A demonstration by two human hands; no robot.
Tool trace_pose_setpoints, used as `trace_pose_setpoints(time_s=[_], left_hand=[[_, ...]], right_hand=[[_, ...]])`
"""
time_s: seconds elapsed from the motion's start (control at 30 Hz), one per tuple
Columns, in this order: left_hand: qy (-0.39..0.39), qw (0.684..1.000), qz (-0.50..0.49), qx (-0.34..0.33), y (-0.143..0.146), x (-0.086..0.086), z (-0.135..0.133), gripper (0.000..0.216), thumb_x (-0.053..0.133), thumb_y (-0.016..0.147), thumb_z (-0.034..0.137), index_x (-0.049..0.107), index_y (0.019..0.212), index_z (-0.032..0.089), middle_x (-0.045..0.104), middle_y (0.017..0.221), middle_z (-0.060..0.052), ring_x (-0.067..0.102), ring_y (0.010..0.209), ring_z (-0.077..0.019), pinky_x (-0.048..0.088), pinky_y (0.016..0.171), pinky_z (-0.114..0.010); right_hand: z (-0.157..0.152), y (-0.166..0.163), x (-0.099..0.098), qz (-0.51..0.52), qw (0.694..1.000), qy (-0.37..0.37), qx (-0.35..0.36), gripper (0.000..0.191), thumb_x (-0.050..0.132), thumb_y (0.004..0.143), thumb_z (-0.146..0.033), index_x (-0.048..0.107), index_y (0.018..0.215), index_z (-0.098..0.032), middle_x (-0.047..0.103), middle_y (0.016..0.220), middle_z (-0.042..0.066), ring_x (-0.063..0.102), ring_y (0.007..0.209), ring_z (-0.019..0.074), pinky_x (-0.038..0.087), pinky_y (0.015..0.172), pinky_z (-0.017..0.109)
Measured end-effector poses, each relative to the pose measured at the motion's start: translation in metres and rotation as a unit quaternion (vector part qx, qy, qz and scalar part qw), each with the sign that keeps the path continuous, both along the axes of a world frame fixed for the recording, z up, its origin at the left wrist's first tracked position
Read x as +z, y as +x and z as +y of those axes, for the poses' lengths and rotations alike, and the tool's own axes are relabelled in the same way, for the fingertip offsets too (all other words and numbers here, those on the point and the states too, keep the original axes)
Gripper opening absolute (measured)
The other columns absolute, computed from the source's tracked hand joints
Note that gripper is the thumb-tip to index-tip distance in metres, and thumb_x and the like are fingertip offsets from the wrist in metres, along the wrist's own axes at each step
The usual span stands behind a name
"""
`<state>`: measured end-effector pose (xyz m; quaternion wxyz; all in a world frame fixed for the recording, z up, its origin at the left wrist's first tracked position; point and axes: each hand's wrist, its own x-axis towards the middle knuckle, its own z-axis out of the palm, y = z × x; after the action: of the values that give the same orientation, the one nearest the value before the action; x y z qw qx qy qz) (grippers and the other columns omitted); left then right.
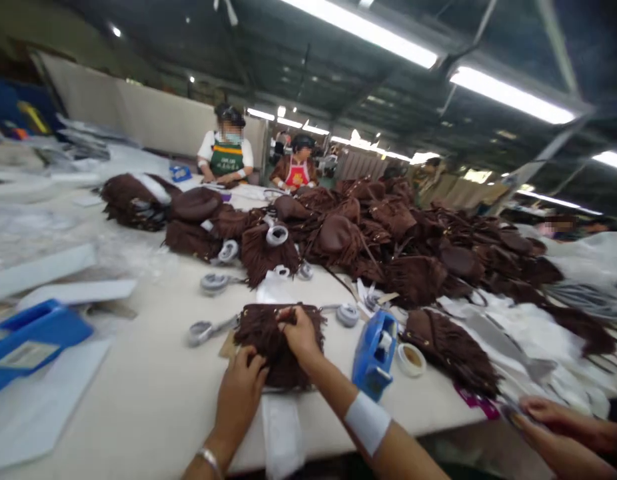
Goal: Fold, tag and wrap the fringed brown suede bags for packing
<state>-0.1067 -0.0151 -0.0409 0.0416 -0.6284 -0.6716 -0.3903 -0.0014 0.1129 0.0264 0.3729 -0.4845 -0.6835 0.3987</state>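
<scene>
On pale surface (153, 373): brown fringed bag (274, 343), straight ahead, long axis left-right. Right hand (302, 335) over upper middle, grip apparently pinched on bag material; left hand (241, 383) at lower-left edge, can't tell if grasping.

There are two large blue tape dispensers (372, 357) (76, 327), one loose tape roll (411, 360), at least six grey coils (347, 315) and two aprons (225, 160) (297, 175). The person's own hands (241, 383) (302, 333) are two; a co-worker's hands (548, 423) are also two. The brown fringed bags (278, 357) (333, 233) are too many to count.
</scene>
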Motion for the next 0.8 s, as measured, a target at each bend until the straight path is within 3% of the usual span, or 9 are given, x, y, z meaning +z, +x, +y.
trace_pose_setpoints(time_s=[0.13, 0.5, 0.6, 0.7, 0.8], left_hand=[[-0.065, 0.998, -0.019, -0.002, -0.001, 0.002, -0.003, 0.014, 0.05, 0.092, 0.027, 0.06, 0.099, 0.022, 0.053, 0.117, -0.009, 0.053, 0.112, -0.0268, 0.048, 0.098, -0.047], [-0.075, 0.996, -0.056, -0.01, 0.0, 0.009, -0.003, 0.014, 0.049, 0.093, 0.026, 0.06, 0.099, 0.02, 0.051, 0.117, -0.009, 0.049, 0.113, -0.0264, 0.045, 0.101, -0.047], [-0.082, 0.993, -0.078, -0.01, -0.001, 0.01, -0.002, 0.014, 0.049, 0.093, 0.026, 0.061, 0.098, 0.021, 0.051, 0.117, -0.009, 0.049, 0.113, -0.0261, 0.045, 0.101, -0.047], [-0.097, 0.988, -0.119, -0.016, 0.0, 0.006, -0.001, 0.015, 0.049, 0.093, 0.028, 0.062, 0.099, 0.022, 0.051, 0.118, -0.008, 0.049, 0.115, -0.0265, 0.043, 0.103, -0.048], [-0.118, 0.978, -0.169, -0.014, 0.003, 0.004, -0.004, 0.017, 0.048, 0.094, 0.028, 0.063, 0.099, 0.022, 0.051, 0.122, -0.008, 0.047, 0.12, -0.0274, 0.039, 0.107, -0.051]], right_hand=[[0.016, 0.02, -0.012, -0.021, 1.0, -0.016, 0.014, 0.024, 0.057, 0.073, -0.017, 0.055, 0.097, -0.021, 0.07, 0.094, 0.0, 0.064, 0.086, 0.0165, 0.051, 0.08, 0.03], [0.038, 0.031, 0.016, -0.24, 0.966, 0.083, 0.054, 0.02, 0.068, 0.083, -0.034, 0.061, 0.097, -0.021, 0.067, 0.103, 0.005, 0.059, 0.1, 0.0213, 0.04, 0.085, 0.03], [0.052, 0.031, 0.021, -0.277, 0.957, 0.054, 0.073, 0.016, 0.07, 0.081, -0.034, 0.063, 0.086, -0.021, 0.068, 0.087, 0.004, 0.061, 0.092, 0.0204, 0.039, 0.076, 0.027], [0.068, 0.036, 0.02, -0.293, 0.951, -0.015, 0.095, 0.021, 0.075, 0.075, -0.038, 0.064, 0.075, -0.019, 0.066, 0.068, 0.0, 0.061, 0.071, 0.016, 0.039, 0.064, 0.024], [0.071, 0.037, 0.015, -0.277, 0.951, -0.086, 0.105, 0.022, 0.073, 0.075, -0.038, 0.065, 0.075, -0.018, 0.065, 0.061, -0.001, 0.057, 0.057, 0.0114, 0.04, 0.056, 0.022]])
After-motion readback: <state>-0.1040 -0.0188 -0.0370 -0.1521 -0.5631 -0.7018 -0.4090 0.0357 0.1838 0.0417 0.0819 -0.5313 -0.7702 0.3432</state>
